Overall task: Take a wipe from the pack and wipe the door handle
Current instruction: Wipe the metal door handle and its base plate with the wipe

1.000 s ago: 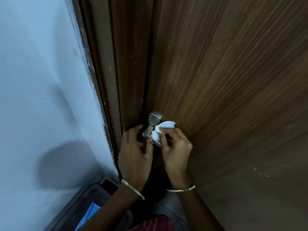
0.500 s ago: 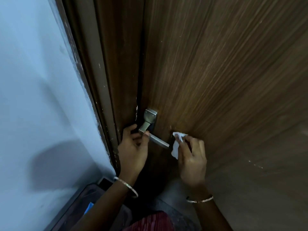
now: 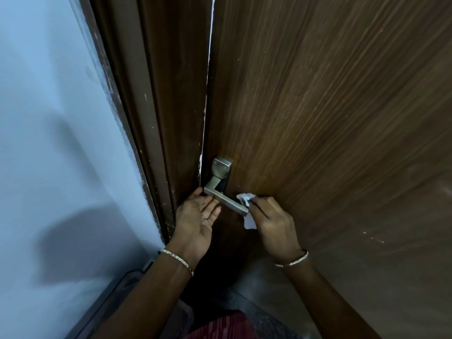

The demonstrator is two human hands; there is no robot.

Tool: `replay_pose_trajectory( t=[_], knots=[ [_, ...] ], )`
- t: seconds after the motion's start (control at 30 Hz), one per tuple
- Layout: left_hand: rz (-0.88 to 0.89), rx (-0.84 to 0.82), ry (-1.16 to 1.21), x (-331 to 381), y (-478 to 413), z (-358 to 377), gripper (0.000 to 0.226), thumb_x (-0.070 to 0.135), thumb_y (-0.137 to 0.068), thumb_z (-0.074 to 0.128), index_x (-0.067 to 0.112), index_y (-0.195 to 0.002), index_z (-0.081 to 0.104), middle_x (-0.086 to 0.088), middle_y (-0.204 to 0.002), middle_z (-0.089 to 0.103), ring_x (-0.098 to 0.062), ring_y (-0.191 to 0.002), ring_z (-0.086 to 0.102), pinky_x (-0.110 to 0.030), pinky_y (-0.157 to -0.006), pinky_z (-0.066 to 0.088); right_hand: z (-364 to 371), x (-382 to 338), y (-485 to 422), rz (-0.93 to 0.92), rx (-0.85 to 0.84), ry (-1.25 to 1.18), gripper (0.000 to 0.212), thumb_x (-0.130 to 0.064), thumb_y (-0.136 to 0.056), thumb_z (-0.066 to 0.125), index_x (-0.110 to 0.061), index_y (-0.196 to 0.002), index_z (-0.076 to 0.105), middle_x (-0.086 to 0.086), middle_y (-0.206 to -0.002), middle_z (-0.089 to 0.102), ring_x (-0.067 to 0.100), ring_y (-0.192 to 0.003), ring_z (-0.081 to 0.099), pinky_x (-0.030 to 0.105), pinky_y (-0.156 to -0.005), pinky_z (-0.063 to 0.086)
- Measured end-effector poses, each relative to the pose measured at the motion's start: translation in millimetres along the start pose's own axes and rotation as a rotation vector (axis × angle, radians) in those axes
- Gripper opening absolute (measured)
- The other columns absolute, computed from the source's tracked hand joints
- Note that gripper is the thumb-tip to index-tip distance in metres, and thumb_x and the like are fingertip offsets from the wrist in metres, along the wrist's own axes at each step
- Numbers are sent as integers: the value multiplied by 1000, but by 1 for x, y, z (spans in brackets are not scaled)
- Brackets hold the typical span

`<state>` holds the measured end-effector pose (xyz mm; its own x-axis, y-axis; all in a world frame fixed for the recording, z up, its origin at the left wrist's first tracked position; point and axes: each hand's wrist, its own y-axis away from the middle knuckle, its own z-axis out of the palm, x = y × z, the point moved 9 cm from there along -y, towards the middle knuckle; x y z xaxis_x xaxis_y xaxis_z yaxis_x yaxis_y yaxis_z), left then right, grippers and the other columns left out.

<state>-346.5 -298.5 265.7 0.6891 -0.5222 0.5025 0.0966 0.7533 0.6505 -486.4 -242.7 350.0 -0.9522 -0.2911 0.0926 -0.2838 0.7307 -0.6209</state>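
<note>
A square silver lever door handle [image 3: 226,200] is fixed to the brown wooden door [image 3: 330,118], its bar pointing down to the right. My right hand [image 3: 271,221] pinches a crumpled white wipe [image 3: 247,209] against the free end of the lever. My left hand [image 3: 198,216] is open, palm up, with its fingertips touching the underside of the lever near the bend. The wipe pack is not in view.
The brown door frame [image 3: 151,118] stands left of the door, with a thin bright gap along the door's edge. A pale blue wall [image 3: 49,143] fills the left side. Dark floor and a red garment [image 3: 220,326] lie below my arms.
My right hand took the wipe off the lever's inner part, swung right, and now holds it at the lever's tip. My left hand has opened, palm up, under the lever. The door gap has widened.
</note>
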Motion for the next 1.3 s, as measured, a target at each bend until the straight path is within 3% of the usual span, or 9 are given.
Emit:
replay_pose_trajectory(
  t=[0.13, 0.37, 0.47, 0.57, 0.7, 0.83, 0.97, 1.2, 1.3],
  knots=[
    [-26, -2, -15, -2, -2, -2, 28, 4, -98, 41, 14, -115, 61, -9, -104, 68, -18, -91, 66, -28, -71, 48, 6, 3, 12, 14, -48, 12, 24, -6, -90, 57, -6, -104, 76, 5, -104, 73, 20, -89, 66, 31, -59, 56],
    [-56, -40, -105, -8, -6, -9, 26, -2, -98, 42, 13, -99, 64, -7, -94, 71, -15, -84, 70, -27, -68, 50, -34, 8, -35, 207, 300, -189, 22, -3, -93, 69, -7, -114, 75, 7, -99, 73, 20, -83, 64, 26, -82, 53],
    [-66, -179, -350, -20, -6, -6, 28, -3, -92, 57, 17, -111, 62, -3, -95, 76, -15, -89, 73, -29, -73, 52, -19, 8, -40, 319, 169, -371, 21, -4, -88, 73, -11, -107, 78, 4, -95, 74, 19, -84, 70, 26, -81, 54],
    [-43, -385, -385, -35, -4, 8, 33, -1, -88, 65, 23, -111, 62, 2, -95, 76, -13, -92, 73, -30, -73, 57, 5, 16, -23, 641, 55, -675, 15, -8, -87, 73, -16, -98, 80, -5, -89, 78, 5, -80, 73, 27, -78, 58],
    [38, -331, -273, -33, -14, 12, 25, -7, -88, 62, 13, -101, 69, -1, -86, 75, -11, -79, 73, -22, -68, 59, 29, 27, -1, 962, -56, -903, 12, -18, -89, 73, -19, -97, 82, -13, -86, 79, -4, -82, 73, 24, -81, 59],
    [92, -127, -129, -21, -29, -2, 17, -11, -88, 61, 4, -88, 68, -7, -82, 75, -12, -74, 74, -18, -62, 58, 12, 17, 0, 860, -148, -763, 21, -31, -91, 70, -22, -109, 77, -12, -97, 79, -4, -87, 73, 21, -83, 58],
    [154, 7, -24, -6, -39, -10, 18, -11, -88, 61, 6, -83, 63, -11, -88, 71, -17, -85, 69, -17, -60, 58, -9, -1, 1, 745, -134, -644, 19, -21, -94, 66, -21, -109, 77, -9, -105, 77, 3, -93, 73, 30, -84, 59],
    [157, 173, -48, -15, -41, -11, 13, -13, -89, 57, -5, -95, 65, -14, -89, 67, -14, -71, 66, -13, -54, 56, -11, -2, -3, 731, -176, -571, 25, -8, -92, 65, -18, -110, 77, -6, -111, 76, 10, -101, 72, 34, -92, 57],
    [42, 179, -2, -25, -47, -9, 18, -14, -90, 56, -8, -104, 64, -12, -90, 67, -12, -72, 65, -17, -65, 57, -11, -4, -3, 711, -179, -555, 26, -7, -92, 65, -19, -113, 76, -6, -112, 76, 9, -101, 72, 31, -91, 57]
  ],
)
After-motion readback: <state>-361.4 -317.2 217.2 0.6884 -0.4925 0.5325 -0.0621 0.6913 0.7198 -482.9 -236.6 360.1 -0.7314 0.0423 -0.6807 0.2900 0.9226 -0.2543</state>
